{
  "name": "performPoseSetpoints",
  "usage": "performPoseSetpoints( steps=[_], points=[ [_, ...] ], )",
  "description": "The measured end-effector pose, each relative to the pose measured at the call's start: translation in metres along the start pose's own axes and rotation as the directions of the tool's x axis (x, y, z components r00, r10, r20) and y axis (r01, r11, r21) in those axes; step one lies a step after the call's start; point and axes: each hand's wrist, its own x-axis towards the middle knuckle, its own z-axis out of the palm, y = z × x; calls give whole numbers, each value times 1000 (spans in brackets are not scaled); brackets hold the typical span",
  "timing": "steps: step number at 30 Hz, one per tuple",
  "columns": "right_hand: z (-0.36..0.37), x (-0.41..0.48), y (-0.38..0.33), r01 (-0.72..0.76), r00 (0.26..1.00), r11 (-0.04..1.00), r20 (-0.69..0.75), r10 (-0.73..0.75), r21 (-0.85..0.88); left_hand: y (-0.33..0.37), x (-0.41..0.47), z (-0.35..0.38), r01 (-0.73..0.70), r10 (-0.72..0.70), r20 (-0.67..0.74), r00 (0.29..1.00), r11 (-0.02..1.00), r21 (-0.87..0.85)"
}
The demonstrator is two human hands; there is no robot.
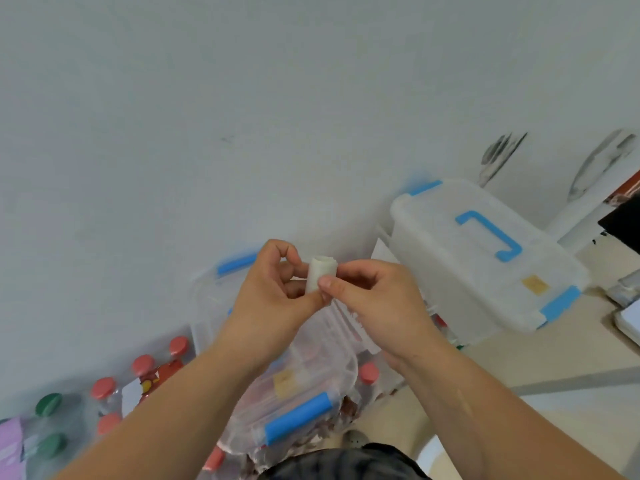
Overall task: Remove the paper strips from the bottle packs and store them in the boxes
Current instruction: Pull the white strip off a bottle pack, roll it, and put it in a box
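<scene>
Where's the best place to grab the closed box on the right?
Probably its blue handle, from above, hooking under the bar. It lies centred on the flat lid of the box, so the lift should stay level.

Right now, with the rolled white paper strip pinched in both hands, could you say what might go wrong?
The rolled white paper strip, pinched only by the left hand and right hand, could unroll or slip. The clear plastic box with the blue handle looks lidded and may need opening first.

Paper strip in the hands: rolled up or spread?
Rolled up: the paper strip is a tight tube, pinched between left hand and right hand.
</scene>
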Motion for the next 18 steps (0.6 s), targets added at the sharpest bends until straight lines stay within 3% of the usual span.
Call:
performPoseSetpoints(
  steps=[3, 6, 8, 9, 11, 12, 14, 18],
  points=[
    [-18, 21, 8, -25, 999, 1000, 20, 26, -14, 1, 21, 19, 17, -16, -19, 1000, 997, 81],
    [-30, 43, 17, -70, 995, 997, 65, 71, -24, -2, 40, 31, 40, -28, -39, 999, 930, 365],
    [-34, 59, 29, -106, 990, 991, 83, 113, -81, -7, 48, 29, 24, 15, -53, 998, 755, 655],
    [-34, 68, 34, -123, 987, 986, 90, 133, -113, -10, 51, 26, -8, 58, -33, 998, 605, 797],
    [-32, 82, 43, -143, 979, 966, 113, 169, -214, -17, 52, 21, -38, 83, 14, 996, 294, 955],
    [-31, 89, 46, -140, 974, 947, 130, 184, -290, -19, 51, 20, -21, 44, 13, 999, 193, 981],
    [-27, 98, 45, -129, 958, 890, 178, 226, -438, -22, 49, 20, 25, -56, -18, 998, 115, 993],
    [-16, 118, 52, -120, 925, 775, 214, 314, -620, -23, 47, 18, 17, -101, -7, 995, 98, 995]
  ],
)
